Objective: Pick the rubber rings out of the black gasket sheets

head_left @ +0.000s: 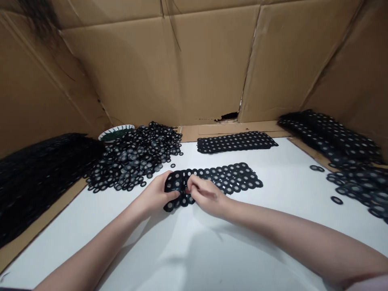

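Observation:
A black panel of joined rings with pale centres [233, 178] lies on the white table in front of me. My left hand [162, 192] grips its left end, the thumb on top and the fingers behind. That end looks raised and bent towards me. Close beside it, my right hand [204, 192] is closed in a pinch over the panel. Something small and reddish shows at those fingertips, too little of it to name. Part of the panel is hidden behind my right hand.
A heap of loose black rings [136, 155] stands at the back left, with a patterned dish [106, 132] behind it. Another ring panel [236, 141] lies farther back. Dark stacks [39, 173] line the left; more panels [339, 133] and rings [363, 188] sit right. Cardboard walls [212, 64] enclose the table.

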Available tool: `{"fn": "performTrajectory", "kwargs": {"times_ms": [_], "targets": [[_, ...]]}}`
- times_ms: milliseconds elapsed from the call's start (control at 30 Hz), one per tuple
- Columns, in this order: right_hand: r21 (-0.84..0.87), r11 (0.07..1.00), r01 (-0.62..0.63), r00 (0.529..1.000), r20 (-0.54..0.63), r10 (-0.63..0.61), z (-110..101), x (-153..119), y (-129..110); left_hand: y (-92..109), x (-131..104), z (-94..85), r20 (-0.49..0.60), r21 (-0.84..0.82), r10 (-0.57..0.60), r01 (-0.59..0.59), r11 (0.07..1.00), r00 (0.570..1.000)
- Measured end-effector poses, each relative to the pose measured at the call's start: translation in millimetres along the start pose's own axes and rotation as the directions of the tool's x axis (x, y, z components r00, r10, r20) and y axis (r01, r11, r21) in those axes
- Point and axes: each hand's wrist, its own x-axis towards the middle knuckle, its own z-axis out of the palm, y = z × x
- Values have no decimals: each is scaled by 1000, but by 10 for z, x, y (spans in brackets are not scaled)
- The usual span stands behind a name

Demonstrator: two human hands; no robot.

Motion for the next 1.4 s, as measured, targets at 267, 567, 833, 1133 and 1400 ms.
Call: {"fn": "performTrajectory", "kwargs": {"times_ms": [267, 567, 833, 1133, 1400], "targets": [[471, 854, -222, 970, 24, 240, -102, 99, 107, -206, 112, -53, -22, 60, -2, 3, 998, 1000], [226, 965, -136, 989, 93, 118, -100, 13, 20, -172, 93, -44, 40, -120, -82, 87, 989, 996], [-42, 999, -25, 995, 98, 29, -39, -83, -74, 15, -60, 70, 88, -300, -107, 129, 945, 990], [113, 993, -39, 999, 33, 36, -15, -13, -36, -29, -17, 14, -41, -178, -39, 31, 983, 998], [406, 900, -159, 950, -183, 251, -59, 49, 53, -182, 142, -91, 55, -175, -163, 170, 970, 985]]}}
